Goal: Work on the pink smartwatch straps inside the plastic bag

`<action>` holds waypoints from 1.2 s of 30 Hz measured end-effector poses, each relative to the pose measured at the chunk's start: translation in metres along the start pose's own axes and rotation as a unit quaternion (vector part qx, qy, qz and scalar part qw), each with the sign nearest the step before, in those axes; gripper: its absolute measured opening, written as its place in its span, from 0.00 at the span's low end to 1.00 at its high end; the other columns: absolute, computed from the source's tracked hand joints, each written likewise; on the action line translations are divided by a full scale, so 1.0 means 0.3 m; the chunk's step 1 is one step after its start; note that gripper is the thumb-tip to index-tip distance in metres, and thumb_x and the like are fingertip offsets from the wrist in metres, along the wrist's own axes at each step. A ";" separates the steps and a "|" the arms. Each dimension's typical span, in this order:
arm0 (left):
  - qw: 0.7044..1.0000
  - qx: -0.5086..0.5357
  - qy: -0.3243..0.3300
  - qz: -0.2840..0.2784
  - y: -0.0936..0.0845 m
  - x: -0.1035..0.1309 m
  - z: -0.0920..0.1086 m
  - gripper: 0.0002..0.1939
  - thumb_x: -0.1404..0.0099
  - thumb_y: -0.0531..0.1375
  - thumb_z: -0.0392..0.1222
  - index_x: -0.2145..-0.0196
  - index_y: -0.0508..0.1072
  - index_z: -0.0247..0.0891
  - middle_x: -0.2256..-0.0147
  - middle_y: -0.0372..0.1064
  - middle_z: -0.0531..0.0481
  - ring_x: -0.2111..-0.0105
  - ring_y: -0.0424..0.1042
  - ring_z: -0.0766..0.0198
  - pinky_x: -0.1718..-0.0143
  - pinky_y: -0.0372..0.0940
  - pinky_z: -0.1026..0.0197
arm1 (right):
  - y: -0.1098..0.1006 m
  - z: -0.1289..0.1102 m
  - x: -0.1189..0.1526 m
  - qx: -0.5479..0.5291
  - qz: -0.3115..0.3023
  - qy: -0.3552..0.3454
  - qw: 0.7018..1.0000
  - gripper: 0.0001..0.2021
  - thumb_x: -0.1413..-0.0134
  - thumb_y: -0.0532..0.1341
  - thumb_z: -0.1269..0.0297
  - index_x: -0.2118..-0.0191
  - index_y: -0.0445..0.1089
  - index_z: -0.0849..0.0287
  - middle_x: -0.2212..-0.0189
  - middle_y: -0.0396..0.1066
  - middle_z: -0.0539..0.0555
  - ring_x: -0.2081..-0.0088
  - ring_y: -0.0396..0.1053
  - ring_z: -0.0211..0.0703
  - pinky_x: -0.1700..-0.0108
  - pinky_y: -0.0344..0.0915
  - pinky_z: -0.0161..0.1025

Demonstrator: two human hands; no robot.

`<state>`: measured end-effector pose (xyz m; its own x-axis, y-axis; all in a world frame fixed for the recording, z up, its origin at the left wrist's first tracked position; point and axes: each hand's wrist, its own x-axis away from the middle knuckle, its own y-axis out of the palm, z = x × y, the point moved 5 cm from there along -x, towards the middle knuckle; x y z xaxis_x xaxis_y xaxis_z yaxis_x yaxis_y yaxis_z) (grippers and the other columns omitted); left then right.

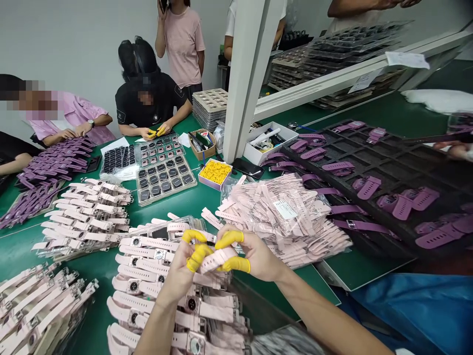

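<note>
Both of my hands, with yellow finger cots on thumbs and forefingers, pinch one pale pink smartwatch (218, 258) by its strap. My left hand (182, 268) has it from the left, and my right hand (254, 254) grips it from the right. The watch's case is mostly hidden by the fingers. Just under my hands lies a tray stack (162, 283) loaded with pink-strapped watches, several showing round sensor backs. Right behind my hands a heap of pink watch straps (266, 207) in clear plastic bags carries a white label.
More pink watches (84, 212) are stacked at left. A box of yellow finger cots (216, 173) stands behind, near a tray of watch cases (166, 180). Purple watches (369, 187) lie in a black foam tray at right. A white post (244, 79) rises mid-table. Co-workers (148, 98) sit opposite.
</note>
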<state>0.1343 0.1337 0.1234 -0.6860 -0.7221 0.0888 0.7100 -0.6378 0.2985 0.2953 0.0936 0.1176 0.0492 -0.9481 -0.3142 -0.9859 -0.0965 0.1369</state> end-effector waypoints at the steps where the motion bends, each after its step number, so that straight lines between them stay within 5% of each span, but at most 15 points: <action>1: 1.000 0.014 0.001 -0.008 -0.002 0.006 -0.002 0.19 0.31 0.65 0.56 0.53 0.65 0.43 0.72 0.70 0.55 0.76 0.68 0.68 0.75 0.62 0.68 | 0.007 -0.001 0.002 -0.014 -0.006 -0.002 1.000 0.16 0.46 0.74 0.49 0.57 0.80 0.52 0.61 0.72 0.53 0.58 0.71 0.46 0.52 0.67 0.43; 6: 1.000 0.005 -0.013 0.003 0.003 0.028 -0.022 0.18 0.32 0.68 0.51 0.57 0.63 0.43 0.71 0.69 0.56 0.80 0.67 0.72 0.80 0.61 0.70 | 0.038 0.000 0.013 -0.023 -0.017 -0.004 1.000 0.17 0.46 0.75 0.50 0.55 0.79 0.52 0.60 0.71 0.52 0.57 0.71 0.45 0.52 0.67 0.42; 11: 0.995 -0.037 0.057 0.067 0.008 0.015 -0.003 0.23 0.37 0.72 0.52 0.67 0.61 0.41 0.75 0.63 0.60 0.83 0.60 0.75 0.83 0.58 0.71 | 0.058 -0.004 0.018 0.001 -0.024 -0.019 1.000 0.16 0.42 0.72 0.48 0.56 0.78 0.53 0.60 0.69 0.53 0.59 0.70 0.45 0.53 0.67 0.43; 14: 0.998 -0.005 0.040 0.051 0.008 0.007 -0.008 0.23 0.37 0.70 0.58 0.66 0.63 0.42 0.79 0.63 0.60 0.87 0.60 0.73 0.87 0.57 0.70 | 0.062 -0.008 0.018 0.021 -0.026 -0.025 0.999 0.17 0.41 0.71 0.47 0.56 0.77 0.54 0.60 0.69 0.54 0.58 0.69 0.46 0.54 0.67 0.43; 17: 0.999 0.026 0.009 0.024 0.011 0.003 -0.019 0.19 0.35 0.70 0.53 0.62 0.64 0.42 0.77 0.69 0.59 0.86 0.68 0.70 0.87 0.62 0.70 | 0.057 -0.016 0.017 0.034 -0.022 -0.028 0.999 0.17 0.40 0.70 0.48 0.54 0.77 0.55 0.60 0.69 0.54 0.58 0.69 0.45 0.53 0.67 0.42; 23: 0.994 0.071 0.082 0.033 0.024 -0.005 -0.004 0.23 0.40 0.75 0.44 0.67 0.62 0.41 0.78 0.70 0.63 0.90 0.63 0.75 0.91 0.56 0.76 | 0.088 -0.026 0.021 0.078 -0.019 -0.039 0.996 0.18 0.42 0.71 0.45 0.58 0.76 0.55 0.61 0.69 0.53 0.60 0.69 0.45 0.56 0.66 0.43; 29: 0.989 0.118 0.069 0.049 -0.010 -0.005 -0.017 0.21 0.37 0.72 0.56 0.64 0.66 0.42 0.83 0.70 0.60 0.93 0.63 0.70 0.93 0.54 0.72 | 0.090 -0.044 0.022 0.064 -0.022 -0.073 0.995 0.15 0.38 0.69 0.52 0.50 0.76 0.51 0.56 0.74 0.55 0.54 0.73 0.48 0.51 0.70 0.46; 32: 0.984 0.150 0.066 0.065 -0.023 -0.013 -0.023 0.19 0.33 0.69 0.54 0.65 0.65 0.42 0.86 0.68 0.61 0.94 0.62 0.69 0.92 0.54 0.72 | 0.052 -0.096 0.010 0.146 -0.021 -0.135 0.980 0.11 0.33 0.66 0.59 0.48 0.75 0.53 0.55 0.76 0.57 0.52 0.73 0.50 0.48 0.71 0.50; 36: 0.986 0.156 0.001 0.055 -0.005 -0.023 -0.046 0.20 0.33 0.70 0.52 0.65 0.63 0.41 0.85 0.70 0.61 0.94 0.62 0.70 0.91 0.57 0.72 | 0.052 -0.161 -0.004 0.301 -0.077 -0.237 0.921 0.05 0.30 0.62 0.67 0.54 0.75 0.59 0.62 0.78 0.58 0.57 0.73 0.49 0.54 0.72 0.50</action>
<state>0.1402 0.1360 0.1093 -0.6072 -0.7828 0.1359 0.6968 -0.4425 0.5645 0.2876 0.0787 0.1656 0.2617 -0.6848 -0.6801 -0.8901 0.1013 -0.4444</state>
